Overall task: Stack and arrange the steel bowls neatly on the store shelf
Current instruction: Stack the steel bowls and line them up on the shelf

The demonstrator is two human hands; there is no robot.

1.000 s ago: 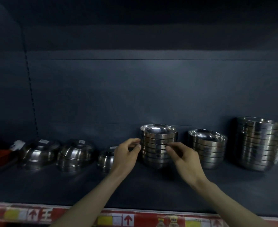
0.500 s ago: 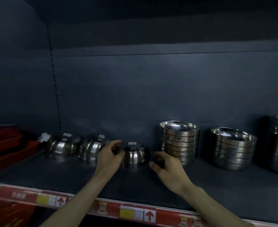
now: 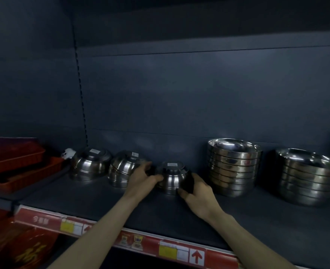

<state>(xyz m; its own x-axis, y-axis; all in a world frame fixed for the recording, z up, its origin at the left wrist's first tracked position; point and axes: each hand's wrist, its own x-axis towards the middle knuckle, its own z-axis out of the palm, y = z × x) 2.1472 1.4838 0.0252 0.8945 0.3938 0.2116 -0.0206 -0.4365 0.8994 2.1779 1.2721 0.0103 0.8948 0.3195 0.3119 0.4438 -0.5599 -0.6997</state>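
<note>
Bowl (image 3: 172, 177) stands upside down on the shelf (image 3: 160, 208), in a grip from both sides: left hand (image 3: 140, 180) and right hand (image 3: 200, 197) curl around it, both arms stretched forward. Its white sticker (image 3: 172, 164) is too blurred to read. The red price strip (image 3: 150, 243) shows an upward arrow.

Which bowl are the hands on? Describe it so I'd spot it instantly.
On the dark shelf, look left of the leftmost upright bowl stack. The upside-down bowl there is it, held between the left hand and right hand, smaller than the upside-down pile on its left.
</note>
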